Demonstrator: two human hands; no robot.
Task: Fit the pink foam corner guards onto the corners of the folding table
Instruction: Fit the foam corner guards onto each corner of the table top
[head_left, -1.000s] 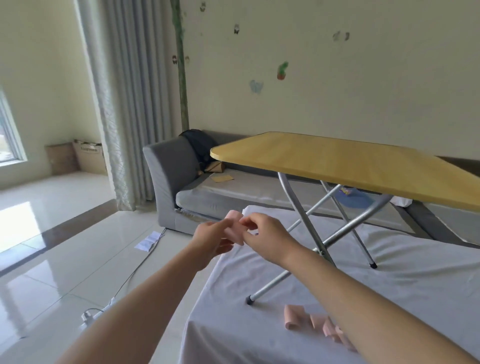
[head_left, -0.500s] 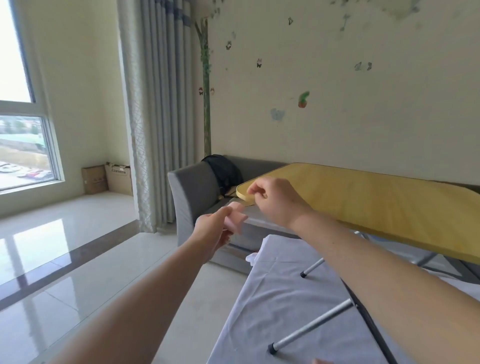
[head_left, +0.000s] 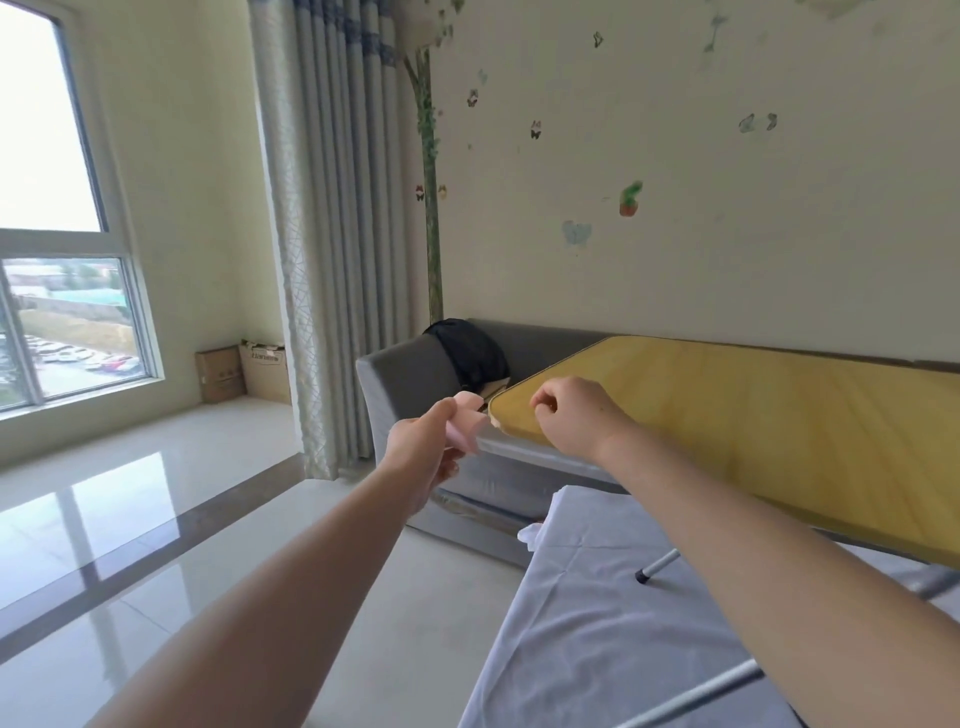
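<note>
The folding table (head_left: 769, 415) has a yellow wood-look top and metal legs, and it stands on a bed covered in a white sheet. My left hand (head_left: 423, 449) holds a pink foam corner guard (head_left: 467, 423) right beside the table's near-left corner, touching or almost touching it. My right hand (head_left: 574, 418) rests over the tabletop just inside that corner, fingers curled with nothing seen in them. The other guards are out of view.
A grey sofa (head_left: 410, 384) with a black bag (head_left: 470, 353) stands behind the table against the wall. The bed sheet (head_left: 597, 623) fills the lower right. Glossy tiled floor, a curtain (head_left: 332, 234), cardboard boxes (head_left: 244, 371) and a window lie to the left.
The view has tilted up, so the loose guards on the sheet have left the frame. My left hand has carried the pink guard up to the table corner; my right hand moved onto the tabletop.
</note>
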